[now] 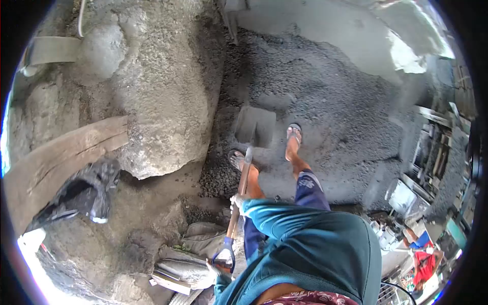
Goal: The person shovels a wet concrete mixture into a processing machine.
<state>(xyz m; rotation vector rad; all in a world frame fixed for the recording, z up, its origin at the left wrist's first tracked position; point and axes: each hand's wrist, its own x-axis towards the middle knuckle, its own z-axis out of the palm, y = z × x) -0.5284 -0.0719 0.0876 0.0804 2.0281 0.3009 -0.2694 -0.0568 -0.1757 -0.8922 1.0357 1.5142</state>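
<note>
A shovel with a wooden shaft lies slanted along my left side. Its square blade is flat on the grey gravelly ground just ahead of my feet, coated in the same grey dust. My right hand, in a pale glove, is wrapped around the middle of the shaft. At the near end, my left hand, also pale-gloved, grips the blue D-shaped handle; its fingers are partly hidden. My sandalled feet stand apart, the left one close beside the shaft and the right one farther forward.
A large rough rock rises to my left, with a wooden beam and a dark crumpled sheet nearby. Grey gravel spreads ahead and right. Stacked wood stands at the right. A person in red is at the lower right.
</note>
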